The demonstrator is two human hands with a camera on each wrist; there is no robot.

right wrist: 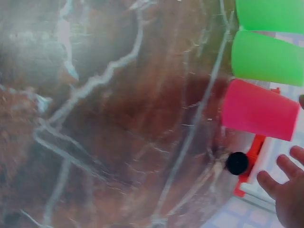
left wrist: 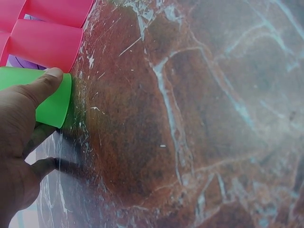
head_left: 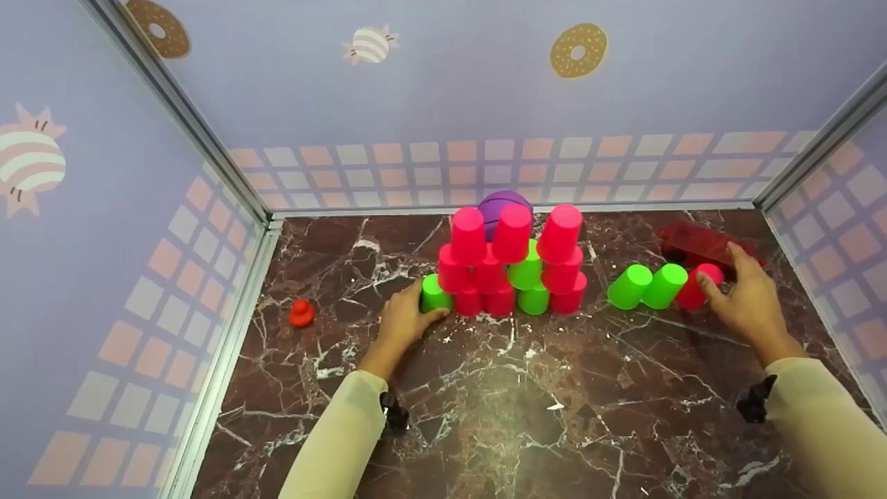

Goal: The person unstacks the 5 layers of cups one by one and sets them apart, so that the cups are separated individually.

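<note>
An upside-down cup stack rises in three tiers, with three pink cups (head_left: 512, 233) on top and green ones mixed in below. At the left end of its bottom row, my left hand (head_left: 405, 315) holds a green cup (head_left: 436, 295) between thumb and fingers. In the left wrist view the thumb (left wrist: 46, 85) lies along the cup's side. To the right, two green cups (head_left: 629, 287) and a pink cup (head_left: 696, 287) stand in a row. My right hand (head_left: 752, 298) is over the pink cup's right side, fingers spread and apart from it in the right wrist view.
Behind the right cups lies a red toy vehicle (head_left: 700, 239) with a black wheel (right wrist: 237, 164). A purple ball (head_left: 495, 208) sits behind the stack. A small red rubber duck (head_left: 301, 313) stands at the left. Patterned walls (head_left: 443, 104) enclose the marbled tabletop (head_left: 513, 416).
</note>
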